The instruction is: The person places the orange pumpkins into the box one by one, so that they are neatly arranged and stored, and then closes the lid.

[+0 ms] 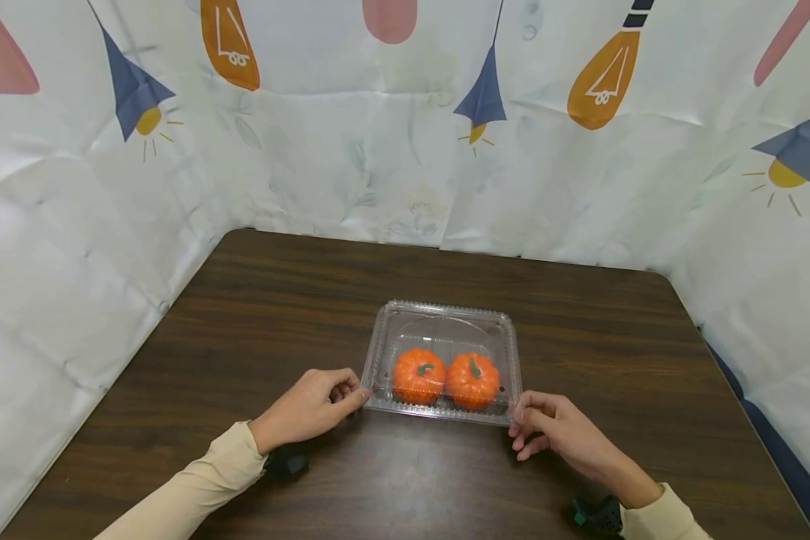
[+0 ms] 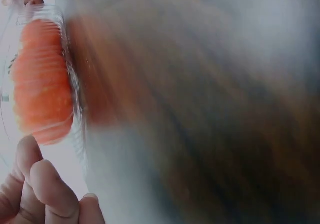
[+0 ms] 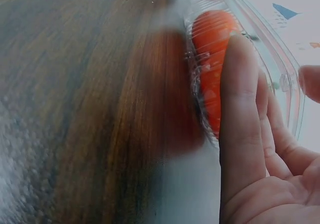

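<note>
A clear plastic clamshell container (image 1: 445, 319) sits on the dark wooden table, its lid down. Side by side inside it are two small orange pumpkins, a left one (image 1: 418, 376) and a right one (image 1: 472, 381), both with green stems. My left hand (image 1: 313, 405) pinches the container's front left corner between thumb and curled fingers. At the front right corner, my right hand (image 1: 556, 431) holds the rim between thumb and fingertips. In the right wrist view, the index finger (image 3: 243, 109) extends along the container's side, with the thumb beyond the rim.
The brown wood-grain table (image 1: 297, 300) extends around the container on all sides. White fabric printed with lamps and bulbs (image 1: 391, 150) hangs behind the table and along its sides. Dark wrist devices, a left one (image 1: 286, 463) and a right one (image 1: 595, 516), sit under the cream sleeves.
</note>
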Demonstrator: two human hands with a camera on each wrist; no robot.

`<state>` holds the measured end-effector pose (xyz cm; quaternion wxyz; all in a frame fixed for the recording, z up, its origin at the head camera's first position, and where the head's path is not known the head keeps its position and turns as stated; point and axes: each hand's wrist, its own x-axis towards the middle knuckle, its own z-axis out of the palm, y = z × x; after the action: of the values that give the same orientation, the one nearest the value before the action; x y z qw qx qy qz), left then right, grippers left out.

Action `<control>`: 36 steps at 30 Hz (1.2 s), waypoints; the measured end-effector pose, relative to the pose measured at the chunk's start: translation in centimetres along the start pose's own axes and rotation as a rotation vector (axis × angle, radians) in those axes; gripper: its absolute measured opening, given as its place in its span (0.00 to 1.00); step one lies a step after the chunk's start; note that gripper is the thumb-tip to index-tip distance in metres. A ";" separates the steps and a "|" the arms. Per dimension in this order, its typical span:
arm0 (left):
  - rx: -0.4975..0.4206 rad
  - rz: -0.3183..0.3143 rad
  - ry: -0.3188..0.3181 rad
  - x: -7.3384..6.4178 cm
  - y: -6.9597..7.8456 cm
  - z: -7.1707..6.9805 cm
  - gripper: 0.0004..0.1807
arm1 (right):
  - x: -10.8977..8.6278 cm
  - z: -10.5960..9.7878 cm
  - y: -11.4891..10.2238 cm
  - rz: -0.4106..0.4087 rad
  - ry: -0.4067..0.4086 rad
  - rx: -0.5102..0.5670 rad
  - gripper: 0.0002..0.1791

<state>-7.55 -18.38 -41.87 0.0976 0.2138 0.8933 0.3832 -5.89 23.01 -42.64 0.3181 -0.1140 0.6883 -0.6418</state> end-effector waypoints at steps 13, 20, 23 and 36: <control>-0.370 -0.113 -0.160 0.5 -0.5 0.7 0.19 | 0.3 0.1 0.9 -0.002 -0.116 0.248 0.16; -0.598 -0.205 -0.204 0.7 -0.6 1.1 0.22 | 0.5 0.5 0.9 0.014 -0.120 0.333 0.20; -0.659 -0.202 -0.209 0.8 -0.7 1.3 0.23 | 0.8 0.6 1.0 0.015 -0.121 0.362 0.22; -0.647 -0.174 -0.192 1.3 -0.7 1.5 0.23 | 1.2 0.6 1.2 -0.077 -0.059 0.313 0.23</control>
<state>-8.39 -17.28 -43.45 0.2761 0.1299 0.7271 0.6150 -6.16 22.07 -44.14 0.3272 -0.1080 0.5653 -0.7495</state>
